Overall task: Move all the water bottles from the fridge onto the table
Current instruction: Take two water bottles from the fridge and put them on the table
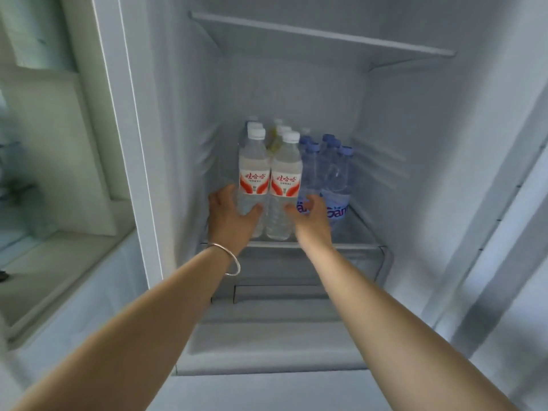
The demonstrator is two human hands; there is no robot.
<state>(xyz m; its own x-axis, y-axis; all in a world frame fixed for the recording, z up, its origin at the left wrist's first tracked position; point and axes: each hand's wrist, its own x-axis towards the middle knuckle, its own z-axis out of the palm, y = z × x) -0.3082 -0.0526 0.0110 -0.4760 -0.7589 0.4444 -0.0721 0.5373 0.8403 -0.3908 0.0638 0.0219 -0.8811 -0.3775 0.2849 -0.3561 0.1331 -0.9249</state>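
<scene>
Two rows of clear water bottles with white caps and red labels stand on a fridge shelf (360, 247). My left hand (229, 216), with a silver bangle on its wrist, wraps the lower part of the front left red-label bottle (254, 173). My right hand (310, 216) wraps the lower part of the front right red-label bottle (285, 176). Both bottles stand upright on the shelf. Several blue-capped bottles with blue labels (336, 173) stand to the right of them, partly behind my right hand. More white-capped bottles are lined up behind the front two.
An upper fridge shelf (320, 35) holds nothing that I can see. A drawer (281, 292) sits under the bottle shelf. The fridge's left frame (133, 143) borders a pale counter (59, 262). The open door's edge (504, 209) is at right.
</scene>
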